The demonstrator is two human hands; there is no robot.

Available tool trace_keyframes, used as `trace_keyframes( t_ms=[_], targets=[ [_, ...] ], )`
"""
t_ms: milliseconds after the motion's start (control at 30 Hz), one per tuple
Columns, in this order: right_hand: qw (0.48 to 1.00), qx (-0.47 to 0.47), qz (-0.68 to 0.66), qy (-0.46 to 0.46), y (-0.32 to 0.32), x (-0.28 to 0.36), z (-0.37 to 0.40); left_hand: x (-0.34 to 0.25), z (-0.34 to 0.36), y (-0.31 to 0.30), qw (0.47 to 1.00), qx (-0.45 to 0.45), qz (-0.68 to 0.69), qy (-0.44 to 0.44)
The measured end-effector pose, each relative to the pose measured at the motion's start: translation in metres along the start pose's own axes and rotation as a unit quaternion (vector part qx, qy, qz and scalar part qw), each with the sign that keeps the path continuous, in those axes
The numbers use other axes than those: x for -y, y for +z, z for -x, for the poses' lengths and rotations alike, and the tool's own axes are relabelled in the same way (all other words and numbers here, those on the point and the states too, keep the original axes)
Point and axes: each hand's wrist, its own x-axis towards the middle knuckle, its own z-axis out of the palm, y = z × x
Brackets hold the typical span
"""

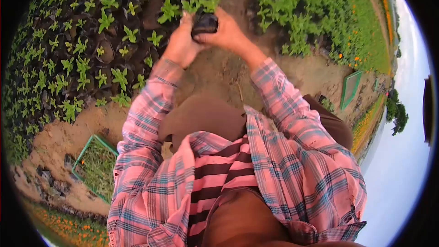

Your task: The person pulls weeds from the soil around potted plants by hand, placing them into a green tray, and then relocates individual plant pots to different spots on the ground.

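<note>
A seedling in a black plastic grow bag [205,24] is held out at the top middle, its green leaves showing above the bag. My right hand [227,31] wraps the bag from the right, with the thumb across its near side. On the opposite side, my left hand [182,45] presses against the bag, its fingers partly hidden behind it. Close to my left hand stand more bagged seedlings [120,77], packed in dense rows. Bare brown soil [215,75] lies below both hands.
Bushier green plants [297,18] grow at the upper right, with orange flowers [356,58] beyond. A green-framed crate [98,162] holding cut greenery sits at lower left. Another green frame [351,89] stands at right. My knee [203,116] is bent below my hands.
</note>
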Motion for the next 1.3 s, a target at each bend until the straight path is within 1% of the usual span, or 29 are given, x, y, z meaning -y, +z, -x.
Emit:
trace_keyframes(
  t_ms=[33,67,100,133,200,233,267,333,367,433,467,500,533,567,600,633,700,733,800,867,933,967,1033,1067,1133,1167,1200,1267,1300],
  targets=[
    [1.0,-0.001,-0.019,0.011,0.005,-0.001,0.005,-0.01,0.009,-0.003,0.998,0.002,-0.063,-0.019],
    [1.0,-0.007,-0.023,-0.002,0.008,-0.003,0.006,-0.025,0.015,-0.007,0.991,0.008,-0.126,-0.034],
    [0.999,-0.013,-0.025,-0.017,0.011,-0.007,0.009,-0.041,0.023,-0.013,0.972,0.024,-0.222,-0.069],
    [0.999,-0.013,-0.039,-0.014,0.014,-0.012,0.016,-0.05,0.024,-0.029,0.938,-0.018,-0.34,-0.063],
    [0.999,0.03,-0.021,-0.028,0.02,-0.023,0.035,-0.074,0.036,-0.026,0.917,-0.109,-0.382,0.009],
    [0.997,0.054,0.025,-0.042,0.024,-0.031,0.048,-0.086,0.038,-0.033,0.92,-0.109,-0.375,0.042],
    [0.997,0.056,0.014,-0.045,0.028,-0.038,0.061,-0.097,0.038,-0.038,0.921,-0.107,-0.367,0.075],
    [0.986,0.118,0.048,-0.107,0.039,-0.05,0.087,-0.11,0.039,-0.028,0.923,-0.095,-0.352,0.122],
    [0.986,0.117,0.046,-0.107,0.048,-0.053,0.096,-0.11,0.034,-0.024,0.931,-0.078,-0.325,0.145],
    [0.978,0.141,0.029,-0.15,0.063,-0.059,0.111,-0.101,0.025,-0.012,0.937,-0.066,-0.304,0.16],
    [0.975,0.143,0.072,-0.153,0.07,-0.061,0.115,-0.093,0.016,-0.004,0.942,-0.053,-0.282,0.175],
    [0.97,0.146,0.115,-0.156,0.078,-0.062,0.116,-0.083,0.008,0.0,0.947,-0.05,-0.265,0.174],
    [0.966,0.145,0.168,-0.133,0.087,-0.063,0.116,-0.072,0.003,0.005,0.95,-0.034,-0.256,0.176],
    [0.96,0.142,0.216,-0.111,0.09,-0.065,0.115,-0.064,0.0,0.009,0.955,-0.026,-0.254,0.149],
    [0.958,0.135,0.227,-0.108,0.081,-0.064,0.115,-0.06,-0.001,0.012,0.959,-0.019,-0.255,0.122],
    [0.969,0.118,0.18,-0.123,0.073,-0.062,0.114,-0.058,-0.001,0.014,0.96,-0.017,-0.255,0.114],
    [0.979,0.079,0.081,-0.167,0.054,-0.064,0.108,-0.059,0.002,0.015,0.957,-0.02,-0.258,0.128],
    [0.979,0.077,0.086,-0.169,0.039,-0.072,0.104,-0.061,0.001,0.014,0.954,-0.03,-0.263,0.142],
    [0.993,-0.027,0.112,-0.028,0.008,-0.091,0.095,-0.061,-0.003,0.012,0.954,-0.03,-0.257,0.152],
    [0.965,-0.205,0.153,0.062,-0.016,-0.118,0.083,-0.057,-0.008,0.013,0.961,-0.02,-0.224,0.163],
    [0.928,-0.254,0.232,0.145,-0.041,-0.109,0.065,-0.051,-0.011,0.016,0.964,0.001,-0.212,0.158],
    [0.928,-0.253,0.232,0.144,-0.047,-0.109,0.057,-0.049,-0.012,0.017,0.968,0.02,-0.201,0.15],
    [0.901,-0.241,0.286,0.221,-0.05,-0.116,0.039,-0.049,-0.01,0.02,0.966,0.019,-0.203,0.158],
    [0.904,-0.236,0.282,0.22,-0.049,-0.123,0.033,-0.049,-0.009,0.02,0.965,0.02,-0.205,0.164],
    [0.887,-0.226,0.331,0.23,-0.047,-0.142,0.025,-0.053,-0.006,0.016,0.965,0.019,-0.199,0.17],
    [0.889,-0.224,0.348,0.196,-0.047,-0.152,0.025,-0.055,-0.003,0.015,0.964,0.014,-0.197,0.178],
    [0.892,-0.222,0.344,0.193,-0.05,-0.153,0.026,-0.057,-0.001,0.014,0.963,0.01,-0.194,0.186],
    [0.935,-0.164,0.289,0.122,-0.058,-0.149,0.036,-0.059,0.001,0.009,0.965,-0.004,-0.182,0.189],
    [0.936,-0.161,0.288,0.12,-0.056,-0.149,0.034,-0.059,0.002,0.007,0.965,-0.006,-0.182,0.19]
  ],
)
